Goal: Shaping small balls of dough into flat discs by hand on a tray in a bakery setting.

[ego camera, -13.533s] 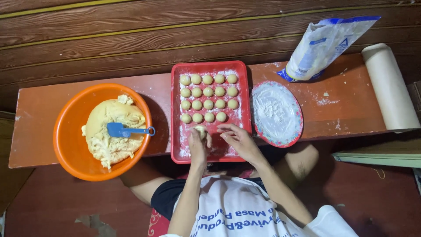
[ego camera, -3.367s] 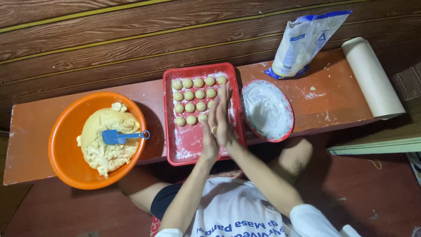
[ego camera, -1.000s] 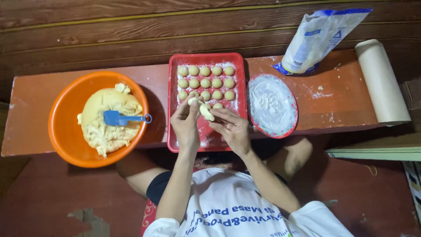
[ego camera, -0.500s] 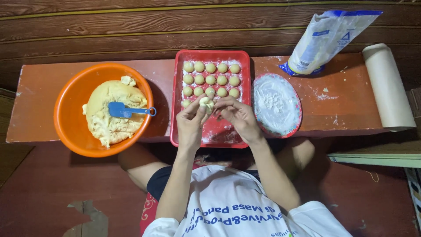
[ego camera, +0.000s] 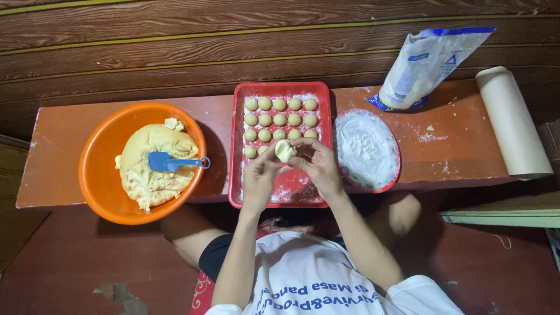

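A pale dough piece (ego camera: pixel 285 150) is pinched between the fingertips of my left hand (ego camera: pixel 258 179) and my right hand (ego camera: pixel 317 167), held just over the red rectangular tray (ego camera: pixel 235 175). Several small dough balls (ego camera: pixel 280 118) lie in rows on the tray's floured far half. To the left stands an orange bowl (ego camera: pixel 99 181) holding a mound of yellow dough (ego camera: pixel 153 169) with a blue scraper (ego camera: pixel 171 162) stuck in it.
A red-rimmed plate of flour (ego camera: pixel 366 149) lies right of the tray. Behind it leans a plastic flour bag (ego camera: pixel 429 64). A roll of brown paper (ego camera: pixel 510 119) rests at the bench's right end. Everything stands on a low red-brown bench (ego camera: pixel 55 163) against a wooden wall.
Since rolling dough between flat palms a few seconds ago, my hands have separated and now work the dough piece with the fingertips above the tray. The rows of balls stay put.
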